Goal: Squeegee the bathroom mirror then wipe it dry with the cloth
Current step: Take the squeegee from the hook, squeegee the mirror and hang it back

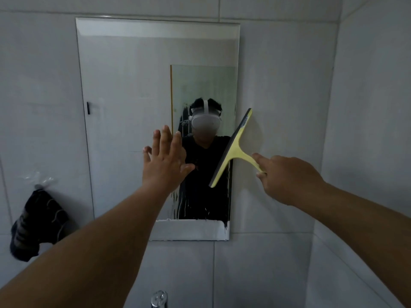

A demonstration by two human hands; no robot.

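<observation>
Right hand (287, 181) grips the yellow squeegee (231, 150) by its handle, blade tilted at the mirror (124, 107) right edge; left hand (164, 161) flat, fingers spread. Tilted blade could leave streaks; cloth (37, 223) hangs left

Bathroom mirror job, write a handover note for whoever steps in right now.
Left hand: open, fingers straight, flat on the frameless rectangular wall mirror.
Right hand: grips the handle of the yellow T-shaped squeegee, blade tilted at the mirror's right edge.
Dark striped cloth: hangs on the tiled wall left of the mirror, untouched.
Done: squeegeeing is under way; drip streaks show low on the glass.
Left: finish the squeegee passes, then wipe dry with the cloth.
</observation>
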